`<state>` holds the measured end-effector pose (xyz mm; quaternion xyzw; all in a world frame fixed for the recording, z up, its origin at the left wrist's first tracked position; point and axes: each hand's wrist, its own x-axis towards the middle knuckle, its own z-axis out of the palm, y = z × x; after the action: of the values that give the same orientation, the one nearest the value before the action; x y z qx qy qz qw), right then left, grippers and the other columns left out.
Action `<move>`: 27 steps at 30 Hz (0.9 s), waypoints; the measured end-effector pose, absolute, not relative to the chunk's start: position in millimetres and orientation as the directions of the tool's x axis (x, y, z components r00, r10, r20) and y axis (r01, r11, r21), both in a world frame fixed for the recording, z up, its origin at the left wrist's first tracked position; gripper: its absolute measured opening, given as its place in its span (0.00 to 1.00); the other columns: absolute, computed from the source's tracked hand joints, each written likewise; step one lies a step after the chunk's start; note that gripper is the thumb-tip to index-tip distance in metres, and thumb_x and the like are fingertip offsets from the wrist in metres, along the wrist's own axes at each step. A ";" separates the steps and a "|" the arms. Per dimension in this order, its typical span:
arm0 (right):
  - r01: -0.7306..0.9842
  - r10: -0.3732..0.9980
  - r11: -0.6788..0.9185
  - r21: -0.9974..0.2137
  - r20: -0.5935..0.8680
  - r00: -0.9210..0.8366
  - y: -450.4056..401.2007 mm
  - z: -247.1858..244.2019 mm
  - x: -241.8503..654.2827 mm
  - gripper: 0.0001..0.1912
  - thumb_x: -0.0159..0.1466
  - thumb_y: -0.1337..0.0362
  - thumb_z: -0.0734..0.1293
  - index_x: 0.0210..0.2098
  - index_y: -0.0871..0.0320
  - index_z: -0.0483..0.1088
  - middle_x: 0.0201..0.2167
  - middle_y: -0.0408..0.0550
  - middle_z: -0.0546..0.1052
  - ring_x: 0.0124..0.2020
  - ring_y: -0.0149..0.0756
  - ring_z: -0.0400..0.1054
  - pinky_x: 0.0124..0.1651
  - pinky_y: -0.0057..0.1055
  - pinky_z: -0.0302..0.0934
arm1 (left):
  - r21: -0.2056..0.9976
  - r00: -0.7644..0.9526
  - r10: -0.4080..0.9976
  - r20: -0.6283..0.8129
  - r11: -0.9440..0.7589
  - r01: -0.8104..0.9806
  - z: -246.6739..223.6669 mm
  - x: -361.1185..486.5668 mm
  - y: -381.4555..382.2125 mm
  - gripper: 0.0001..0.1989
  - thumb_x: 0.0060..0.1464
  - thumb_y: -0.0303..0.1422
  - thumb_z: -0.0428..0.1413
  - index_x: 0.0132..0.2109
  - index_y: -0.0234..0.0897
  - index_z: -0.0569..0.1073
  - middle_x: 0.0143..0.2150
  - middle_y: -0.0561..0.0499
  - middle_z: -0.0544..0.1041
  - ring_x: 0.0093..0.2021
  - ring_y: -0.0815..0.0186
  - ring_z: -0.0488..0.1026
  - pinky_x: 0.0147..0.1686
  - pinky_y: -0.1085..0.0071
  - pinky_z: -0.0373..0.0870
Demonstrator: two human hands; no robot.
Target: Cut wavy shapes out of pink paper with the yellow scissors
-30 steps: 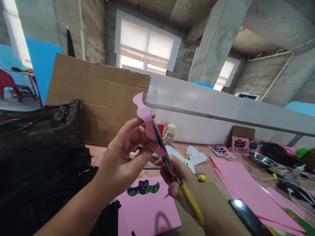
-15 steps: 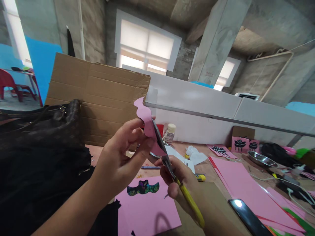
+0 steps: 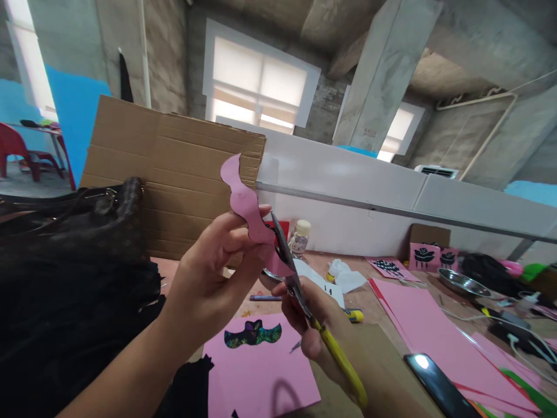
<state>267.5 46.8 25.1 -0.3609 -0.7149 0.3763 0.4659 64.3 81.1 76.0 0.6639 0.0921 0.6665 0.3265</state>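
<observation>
My left hand pinches a wavy-edged pink paper piece between thumb and fingers, holding it upright in front of me. My right hand grips yellow-handled scissors, whose dark blades point up and meet the paper's right edge just beside my left fingertips. Below the hands lies a pink sheet with a dark glittery cut-out shape on it.
A cardboard panel stands behind. A dark bag sits at the left. A phone, stacked pink sheets, a small glue bottle, a metal bowl and cables lie on the table to the right.
My left hand has turned the pink piece so its wavy top has swung left and higher. The scissors have stayed at its edge, shifted slightly.
</observation>
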 end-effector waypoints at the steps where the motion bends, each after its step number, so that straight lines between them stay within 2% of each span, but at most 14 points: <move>1: 0.179 0.870 0.455 -0.872 0.392 -0.300 47.2 24.6 267.4 0.44 0.55 0.22 0.69 0.52 0.51 0.75 0.28 0.39 0.63 0.30 0.33 0.54 0.32 0.32 0.48 | 0.555 0.096 0.555 0.826 -0.775 -0.302 75.0 64.5 80.9 0.19 0.68 0.26 0.61 0.60 0.53 0.76 0.35 0.58 0.83 0.33 0.70 0.81 0.34 0.78 0.80; 3: 0.205 0.874 0.459 -0.865 0.397 -0.282 47.9 23.5 267.1 0.43 0.56 0.23 0.70 0.52 0.51 0.75 0.28 0.39 0.64 0.29 0.34 0.54 0.33 0.32 0.50 | 0.546 0.071 0.548 0.834 -0.800 -0.247 71.9 64.8 81.0 0.19 0.68 0.27 0.61 0.60 0.53 0.76 0.37 0.58 0.84 0.34 0.69 0.82 0.33 0.78 0.80; 6: 0.204 0.868 0.471 -0.858 0.411 -0.278 48.4 22.5 267.0 0.42 0.57 0.23 0.69 0.52 0.50 0.75 0.28 0.40 0.65 0.29 0.34 0.54 0.34 0.33 0.53 | 0.509 0.017 0.512 0.859 -0.851 -0.130 66.8 64.3 82.1 0.19 0.67 0.26 0.62 0.60 0.54 0.76 0.47 0.56 0.86 0.38 0.67 0.84 0.37 0.74 0.81; 10: 0.201 0.859 0.484 -0.852 0.419 -0.294 48.7 21.8 268.1 0.44 0.57 0.21 0.67 0.51 0.52 0.74 0.28 0.39 0.63 0.29 0.33 0.53 0.32 0.32 0.50 | 0.470 0.008 0.471 0.882 -0.879 -0.073 62.0 62.9 82.6 0.22 0.67 0.25 0.61 0.61 0.56 0.76 0.58 0.56 0.84 0.42 0.67 0.84 0.44 0.71 0.81; 14: 0.198 0.844 0.510 -0.837 0.442 -0.305 49.9 20.2 267.7 0.41 0.60 0.24 0.67 0.52 0.52 0.74 0.27 0.37 0.61 0.28 0.32 0.52 0.30 0.31 0.45 | 0.456 0.016 0.456 0.890 -0.888 -0.055 59.1 63.7 82.9 0.24 0.67 0.25 0.60 0.64 0.56 0.74 0.55 0.56 0.85 0.40 0.68 0.83 0.41 0.72 0.78; 17: 0.190 0.843 0.520 -0.833 0.464 -0.272 49.9 19.1 265.2 0.39 0.61 0.25 0.67 0.52 0.51 0.75 0.27 0.38 0.62 0.29 0.33 0.54 0.32 0.31 0.52 | 0.483 0.011 0.483 0.876 -0.876 -0.003 58.1 65.1 83.7 0.23 0.67 0.27 0.61 0.64 0.54 0.74 0.50 0.55 0.87 0.38 0.68 0.82 0.37 0.73 0.77; 20: 0.204 0.873 0.475 -0.856 0.429 -0.233 48.8 18.3 262.5 0.40 0.58 0.24 0.69 0.51 0.51 0.75 0.28 0.39 0.64 0.29 0.34 0.57 0.37 0.34 0.60 | 0.489 0.014 0.489 0.872 -0.872 -0.019 58.8 66.7 84.3 0.22 0.67 0.27 0.61 0.64 0.53 0.74 0.54 0.54 0.86 0.40 0.67 0.84 0.41 0.71 0.79; 23: 0.202 0.892 0.439 -0.875 0.399 -0.212 48.9 16.5 262.6 0.39 0.56 0.25 0.72 0.50 0.50 0.76 0.28 0.40 0.64 0.30 0.36 0.59 0.39 0.35 0.64 | 0.472 0.020 0.471 0.882 -0.879 -0.063 60.3 68.2 84.0 0.22 0.68 0.26 0.60 0.64 0.51 0.73 0.55 0.53 0.86 0.43 0.66 0.85 0.46 0.70 0.81; 27: 0.207 0.892 0.437 -0.875 0.392 -0.223 51.9 12.9 268.0 0.37 0.56 0.29 0.75 0.51 0.50 0.76 0.28 0.41 0.66 0.32 0.39 0.62 0.41 0.37 0.66 | 0.480 0.000 0.481 0.877 -0.875 -0.059 61.8 69.9 82.3 0.21 0.67 0.26 0.60 0.62 0.50 0.74 0.55 0.52 0.86 0.40 0.67 0.85 0.43 0.71 0.81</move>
<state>268.0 51.9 12.9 -0.3944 -0.6969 0.3549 0.4824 69.9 82.3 61.8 0.6795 0.1551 0.6899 0.1956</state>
